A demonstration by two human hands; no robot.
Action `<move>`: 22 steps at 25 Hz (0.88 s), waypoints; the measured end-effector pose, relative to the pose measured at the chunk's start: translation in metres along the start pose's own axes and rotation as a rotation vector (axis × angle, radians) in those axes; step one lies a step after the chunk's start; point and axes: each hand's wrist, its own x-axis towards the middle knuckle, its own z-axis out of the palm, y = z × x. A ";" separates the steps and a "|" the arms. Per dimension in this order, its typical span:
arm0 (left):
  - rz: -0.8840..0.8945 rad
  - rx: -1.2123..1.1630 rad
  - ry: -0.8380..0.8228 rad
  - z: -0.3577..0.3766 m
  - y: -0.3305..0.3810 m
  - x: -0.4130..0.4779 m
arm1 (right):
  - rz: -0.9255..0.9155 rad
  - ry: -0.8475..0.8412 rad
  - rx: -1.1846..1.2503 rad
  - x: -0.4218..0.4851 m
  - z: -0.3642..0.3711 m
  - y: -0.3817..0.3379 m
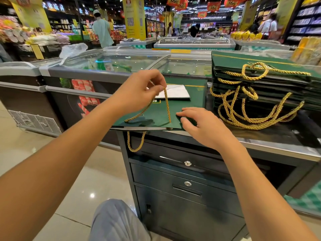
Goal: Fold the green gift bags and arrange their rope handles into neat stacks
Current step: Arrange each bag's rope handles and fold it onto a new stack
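The flat green bag (173, 108) lay on the counter (260, 143) left of the stack (260, 80). The left hand (139, 91) pinched its limp, slippery rope handle (167, 105) — best gripped mid-loop — while the right hand (203, 126), fingers spread, pressed the stiff paper.

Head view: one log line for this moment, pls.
left hand: pinching gold rope handle, lifted | right hand: flat on green gift bag | stack of folded bags: to the right

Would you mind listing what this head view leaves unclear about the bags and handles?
- Stack of folded bags: its count; the right edge cuts it off.
- Flat green bag: its printed label, too small and partly behind the left hand.
- Its right corner: under the right hand.
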 end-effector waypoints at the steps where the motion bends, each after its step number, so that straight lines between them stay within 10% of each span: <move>1: -0.001 -0.009 0.026 -0.004 0.001 0.002 | -0.001 -0.001 0.003 0.000 0.000 0.000; 5: 0.010 0.033 0.127 -0.008 -0.001 0.006 | -0.012 0.004 0.017 -0.001 -0.001 0.000; 22: -0.273 0.100 -0.322 -0.038 -0.059 -0.058 | -0.003 -0.010 -0.001 -0.001 0.002 0.001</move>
